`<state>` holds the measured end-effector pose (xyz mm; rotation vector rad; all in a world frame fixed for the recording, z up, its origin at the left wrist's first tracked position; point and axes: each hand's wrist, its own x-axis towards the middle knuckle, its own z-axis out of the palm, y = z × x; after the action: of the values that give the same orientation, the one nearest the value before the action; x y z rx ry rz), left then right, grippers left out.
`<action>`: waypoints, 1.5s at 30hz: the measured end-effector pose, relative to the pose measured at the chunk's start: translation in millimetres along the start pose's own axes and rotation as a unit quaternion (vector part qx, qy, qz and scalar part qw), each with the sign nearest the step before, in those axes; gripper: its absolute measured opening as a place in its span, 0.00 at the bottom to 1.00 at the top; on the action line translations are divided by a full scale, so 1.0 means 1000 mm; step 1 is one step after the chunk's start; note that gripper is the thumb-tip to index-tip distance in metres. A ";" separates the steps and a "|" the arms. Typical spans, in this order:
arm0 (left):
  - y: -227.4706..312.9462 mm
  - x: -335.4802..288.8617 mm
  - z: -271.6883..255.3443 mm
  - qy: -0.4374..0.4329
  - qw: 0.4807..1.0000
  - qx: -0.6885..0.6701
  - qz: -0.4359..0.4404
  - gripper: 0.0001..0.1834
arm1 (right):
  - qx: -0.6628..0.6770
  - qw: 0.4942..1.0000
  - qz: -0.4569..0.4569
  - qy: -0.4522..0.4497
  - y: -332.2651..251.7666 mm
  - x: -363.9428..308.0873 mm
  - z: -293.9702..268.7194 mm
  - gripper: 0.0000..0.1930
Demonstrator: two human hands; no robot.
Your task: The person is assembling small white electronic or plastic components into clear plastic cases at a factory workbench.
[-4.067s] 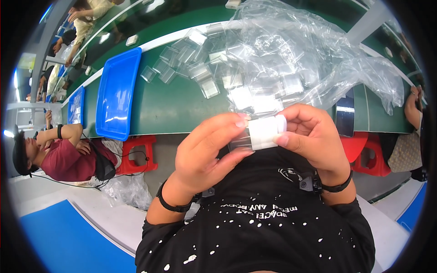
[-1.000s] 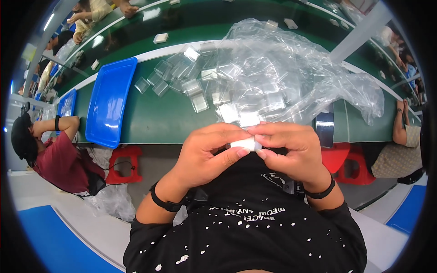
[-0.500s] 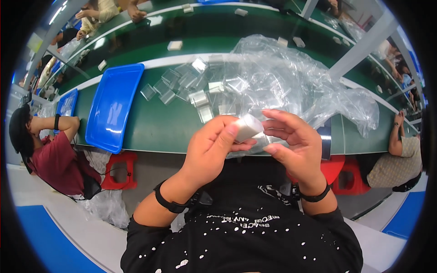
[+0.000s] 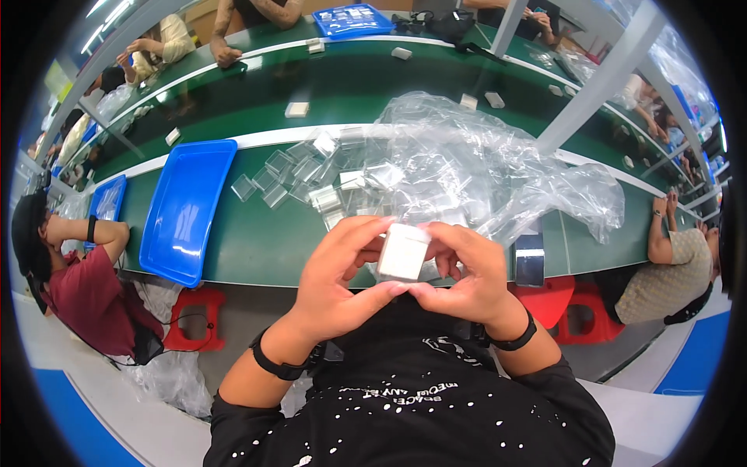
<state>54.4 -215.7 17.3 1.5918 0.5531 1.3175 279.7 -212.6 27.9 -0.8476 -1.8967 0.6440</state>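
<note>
I hold a small white box upright in front of my chest, just at the table's near edge as I look down on it, with a fine seam running across near its top. My left hand is half curled, a forefinger at the box's upper left corner and the thumb along its lower edge. My right hand mirrors it, fingers bent behind the upper right corner, and the two thumb tips meet below the box, so both hands grip it together. Right beyond my knuckles, transparent cases lie heaped, and a crumpled plastic bag spreads over the ones on the right, reaching up to the white rail along the table's far side. To the left, a strip of green tabletop gives room between my left hand and the blue tray, whose lower end comes to the near edge. On my right, a dark flat object sits near that edge, just beyond my right hand. Past the rail, small white boxes stand spaced apart on a green surface.
</note>
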 end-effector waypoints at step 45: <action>0.051 0.029 0.039 -0.123 0.959 0.127 0.221 0.42 | 0.145 0.966 -0.212 0.012 -0.029 -0.007 -0.049 0.32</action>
<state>88.4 -229.4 77.9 2.1484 0.2201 1.3763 317.8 -231.8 66.4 -0.2478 -1.8254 0.6188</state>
